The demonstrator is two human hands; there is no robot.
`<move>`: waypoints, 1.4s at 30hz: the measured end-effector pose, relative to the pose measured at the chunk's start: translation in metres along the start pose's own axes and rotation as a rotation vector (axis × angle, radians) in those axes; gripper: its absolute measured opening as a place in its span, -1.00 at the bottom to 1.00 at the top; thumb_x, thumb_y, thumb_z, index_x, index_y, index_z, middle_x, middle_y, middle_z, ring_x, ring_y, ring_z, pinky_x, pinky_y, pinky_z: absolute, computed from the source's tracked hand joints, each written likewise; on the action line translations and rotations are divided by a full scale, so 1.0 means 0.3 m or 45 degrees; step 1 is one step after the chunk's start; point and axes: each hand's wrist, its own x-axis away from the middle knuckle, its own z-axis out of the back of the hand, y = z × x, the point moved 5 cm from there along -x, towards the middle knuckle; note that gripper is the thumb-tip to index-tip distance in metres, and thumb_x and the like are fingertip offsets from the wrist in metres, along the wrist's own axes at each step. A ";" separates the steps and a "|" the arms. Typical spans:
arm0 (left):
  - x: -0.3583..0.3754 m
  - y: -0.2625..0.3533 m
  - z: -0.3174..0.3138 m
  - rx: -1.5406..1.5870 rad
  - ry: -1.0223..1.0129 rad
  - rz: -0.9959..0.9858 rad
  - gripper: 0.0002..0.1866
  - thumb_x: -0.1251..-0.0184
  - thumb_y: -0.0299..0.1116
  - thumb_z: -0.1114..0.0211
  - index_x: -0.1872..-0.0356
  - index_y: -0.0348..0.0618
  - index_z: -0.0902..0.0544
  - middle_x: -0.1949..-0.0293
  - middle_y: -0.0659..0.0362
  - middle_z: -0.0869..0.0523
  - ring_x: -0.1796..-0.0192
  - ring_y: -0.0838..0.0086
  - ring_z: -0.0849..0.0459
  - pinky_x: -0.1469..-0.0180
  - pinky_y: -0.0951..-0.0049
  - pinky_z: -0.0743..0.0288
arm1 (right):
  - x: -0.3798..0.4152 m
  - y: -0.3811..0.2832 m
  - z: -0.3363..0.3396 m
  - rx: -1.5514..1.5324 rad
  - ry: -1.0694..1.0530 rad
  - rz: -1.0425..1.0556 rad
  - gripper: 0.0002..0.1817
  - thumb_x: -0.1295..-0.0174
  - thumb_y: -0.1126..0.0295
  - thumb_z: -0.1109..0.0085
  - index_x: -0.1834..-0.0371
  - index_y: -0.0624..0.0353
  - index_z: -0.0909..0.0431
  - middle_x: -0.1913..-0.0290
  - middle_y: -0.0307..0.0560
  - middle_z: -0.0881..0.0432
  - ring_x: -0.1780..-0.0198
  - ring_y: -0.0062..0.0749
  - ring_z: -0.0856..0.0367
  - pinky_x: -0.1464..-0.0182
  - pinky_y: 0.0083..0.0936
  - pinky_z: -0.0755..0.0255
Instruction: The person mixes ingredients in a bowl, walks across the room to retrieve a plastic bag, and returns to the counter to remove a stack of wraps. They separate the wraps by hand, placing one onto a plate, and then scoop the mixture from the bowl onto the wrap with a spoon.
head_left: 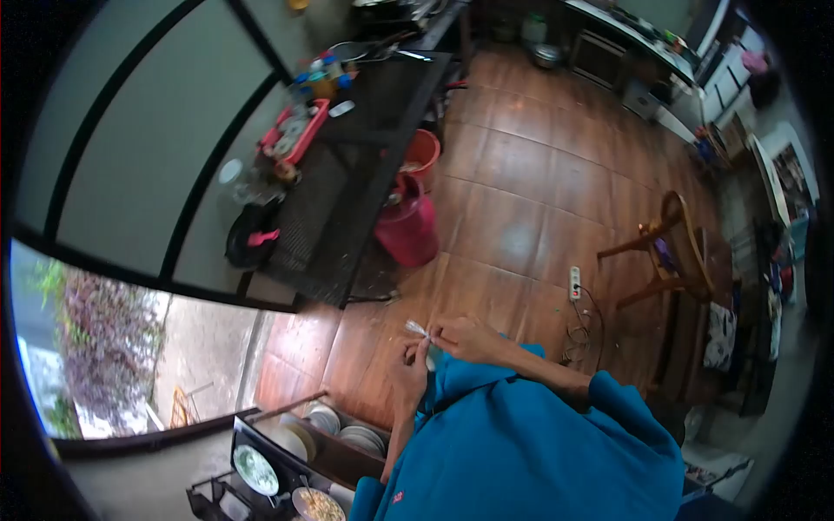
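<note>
Hands meet just below the middle of the head view, out in front of a blue garment and above the brown tiled floor. Between their fingertips is a small pale scrap, whitish and partly see-through, with its flared end pointing away from the body. The left hand comes up from below, its grip narrow, thumb and finger apparently pinched on the scrap. The right hand reaches across from the other side; its grip also looks narrow, the fingertips seemingly closed on the gathered part. A whitish patch shows just under the fingers; whether it belongs to the scrap I cannot tell.

The scrap looks like thin plastic, so I judge it very light, limp, perhaps slippery and easy to tear. The bunched neck seems the best place to pinch; the loose, flared end would give little to hold.

Farther off stand a dark worktop, a pink bin beside it, and a wooden chair; a power strip lies on the floor.
</note>
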 end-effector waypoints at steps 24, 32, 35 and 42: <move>-0.860 0.205 -0.764 -0.023 -1.132 -0.492 -0.91 -0.31 -0.52 -0.22 0.40 -0.30 -0.56 0.33 0.15 -0.61 0.22 0.53 -0.54 0.14 0.52 -0.43 | -0.192 0.203 0.634 0.137 1.582 -0.397 -0.87 -0.09 0.49 -0.20 0.39 0.36 -0.59 0.39 0.15 -0.61 0.34 -0.07 -0.62 0.36 -0.30 -0.49; -0.925 0.118 -0.940 0.047 -1.673 0.118 -0.80 -0.36 -0.40 -0.19 0.37 -0.37 -0.56 0.27 0.13 -0.54 0.16 0.46 -0.48 0.07 0.51 -0.35 | -0.199 0.284 0.668 0.454 1.865 -0.668 -0.89 -0.06 0.50 -0.15 0.43 0.37 -0.56 0.44 0.12 -0.57 0.42 -0.13 -0.61 0.46 -0.32 -0.48; -0.908 0.122 -0.972 -0.093 -1.817 0.266 -0.80 -0.34 -0.38 -0.19 0.36 -0.36 -0.58 0.24 0.12 -0.53 0.14 0.46 -0.48 0.08 0.50 -0.35 | -0.154 0.277 0.670 0.059 1.979 -0.872 -0.87 -0.06 0.48 -0.15 0.40 0.35 -0.58 0.47 0.14 -0.60 0.44 -0.12 -0.63 0.45 -0.33 -0.48; -0.836 0.153 -1.118 0.060 -2.069 -0.248 -0.88 -0.26 -0.45 -0.26 0.39 -0.31 -0.59 0.27 0.13 -0.57 0.14 0.42 -0.51 0.04 0.41 -0.36 | -0.036 0.288 0.673 0.059 2.172 -0.940 -0.84 -0.15 0.43 -0.15 0.30 0.31 -0.61 0.42 0.12 -0.64 0.33 -0.07 -0.66 0.28 -0.31 -0.51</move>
